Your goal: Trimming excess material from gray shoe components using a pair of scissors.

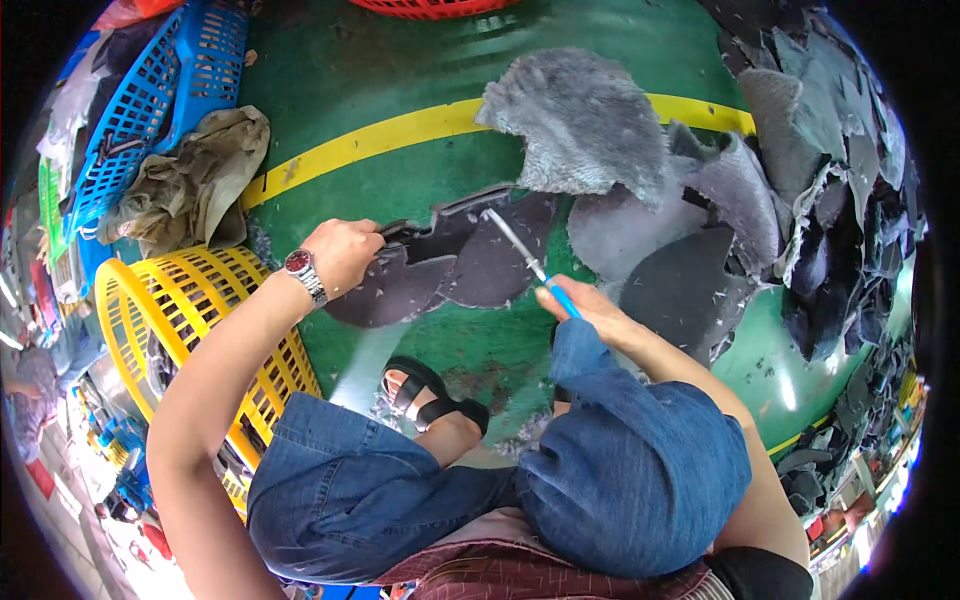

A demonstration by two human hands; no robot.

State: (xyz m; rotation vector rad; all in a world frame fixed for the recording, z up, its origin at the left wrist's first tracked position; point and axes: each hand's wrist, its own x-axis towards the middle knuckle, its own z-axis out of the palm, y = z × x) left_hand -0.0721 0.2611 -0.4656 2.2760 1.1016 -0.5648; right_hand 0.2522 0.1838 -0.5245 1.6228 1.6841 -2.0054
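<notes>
My left hand [345,255], with a watch on its wrist, pinches the left end of a dark, notched flat piece [450,235] with a raised edge. This piece lies over dark grey sheet pieces [385,290] on the floor in front of me. In my right hand [590,308] is a slim tool [515,240] with a blue handle and a long silvery shaft. The tool slants up and left, and its tip is over the notched piece near its right part. Whether the tip touches is hard to see.
A yellow basket [190,268] stands by my left arm, with a crumpled brown cloth [195,180] and blue baskets [140,115] beyond. Grey fluffy material [580,120] lies ahead on the green floor [380,90]. Scraps are heaped at right [830,190]. My sandalled foot [430,395] is close.
</notes>
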